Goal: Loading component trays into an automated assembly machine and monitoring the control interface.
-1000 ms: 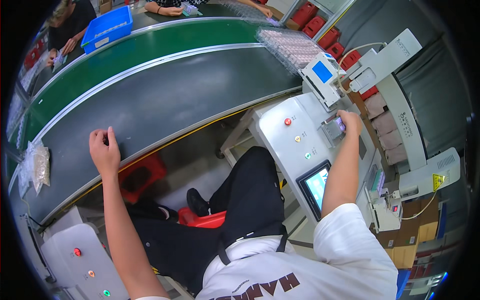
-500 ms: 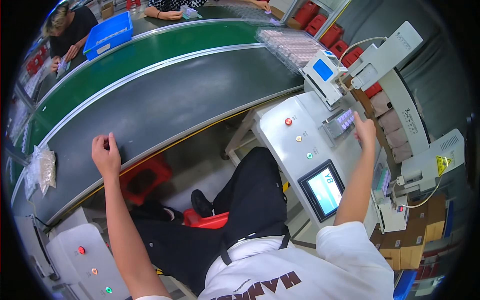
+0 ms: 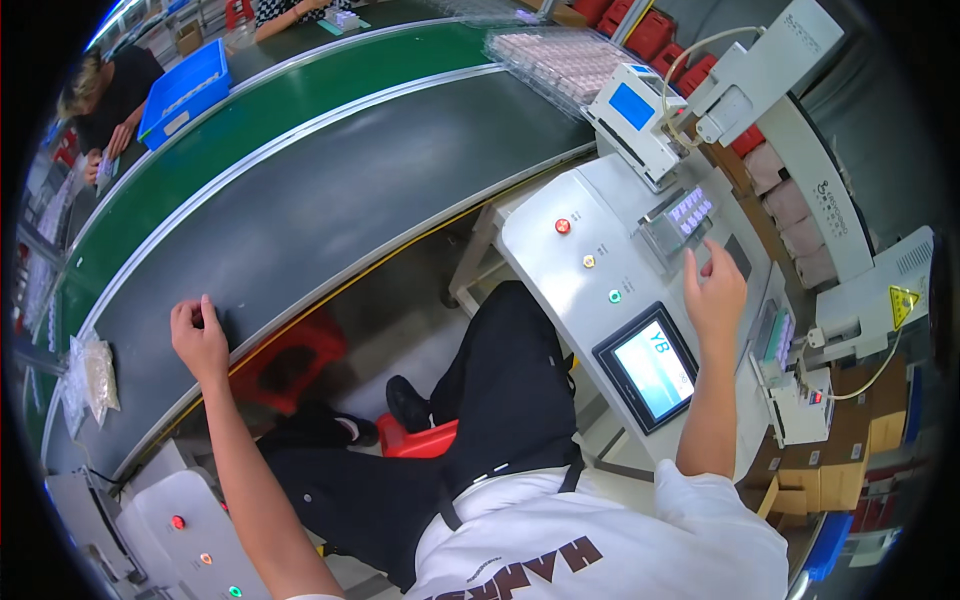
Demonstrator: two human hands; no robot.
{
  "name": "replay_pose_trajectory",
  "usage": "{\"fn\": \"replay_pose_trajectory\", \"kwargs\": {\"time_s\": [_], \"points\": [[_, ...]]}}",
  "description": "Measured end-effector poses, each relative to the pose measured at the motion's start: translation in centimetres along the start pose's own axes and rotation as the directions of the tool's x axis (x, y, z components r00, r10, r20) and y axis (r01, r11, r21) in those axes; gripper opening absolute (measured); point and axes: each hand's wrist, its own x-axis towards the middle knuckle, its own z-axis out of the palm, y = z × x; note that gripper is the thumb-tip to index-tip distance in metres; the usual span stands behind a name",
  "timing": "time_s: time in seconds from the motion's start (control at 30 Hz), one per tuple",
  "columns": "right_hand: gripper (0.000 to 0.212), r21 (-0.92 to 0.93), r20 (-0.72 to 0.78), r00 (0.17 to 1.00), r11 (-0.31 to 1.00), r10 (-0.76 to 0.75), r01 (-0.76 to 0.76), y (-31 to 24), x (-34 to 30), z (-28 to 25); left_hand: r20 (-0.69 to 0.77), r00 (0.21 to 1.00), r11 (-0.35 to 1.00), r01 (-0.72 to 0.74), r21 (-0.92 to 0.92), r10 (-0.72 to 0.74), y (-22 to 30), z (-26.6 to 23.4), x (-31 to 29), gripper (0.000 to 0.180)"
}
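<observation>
purple pieces (image 3: pixel 690 212) (two long rows) slant up rightward.

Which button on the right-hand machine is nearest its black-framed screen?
The green button; the yellow button and red button sit farther from the screen.

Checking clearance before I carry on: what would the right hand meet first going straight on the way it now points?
The right hand would probably meet the grey fixture bearing rows of purple pieces, just beyond its fingertips, though this view leaves its height above the machine unclear.
</observation>
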Motion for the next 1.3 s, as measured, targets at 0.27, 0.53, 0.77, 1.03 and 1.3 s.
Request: {"fn": "replay_pose_trajectory", "kwargs": {"time_s": [0.27,0.53,0.77,1.03,1.3], "points": [[0.068,-0.041,-0.27,0.96,0.997,-0.069,0.06,-1.4,3.0,4.9,0.017,1.0,1.0,0.006,0.011,-0.007,0.1,0.0,-0.1,0.023],[0.068,-0.043,-0.295,0.955,0.999,-0.039,0.027,-1.2,4.4,6.0,0.001,1.0,1.0,0.003,-0.011,-0.003,0.1,-0.1,0.0,0.022],[0.065,0.092,-0.265,0.963,0.995,0.053,-0.029,0.1,4.1,5.4,0.002,1.0,1.0,-0.003,-0.015,0.003,0.4,-0.3,-0.1,0.022],[0.056,0.619,0.096,0.934,0.714,0.344,-0.327,10.0,4.9,7.0,0.012,1.0,0.999,0.009,-0.046,-0.008,0.6,0.1,-0.1,0.023],[0.064,0.846,0.31,0.876,0.313,0.37,-0.432,7.7,4.3,5.7,0.027,0.999,1.0,-0.018,-0.007,0.018,0.7,0.0,-0.2,0.022]]}}
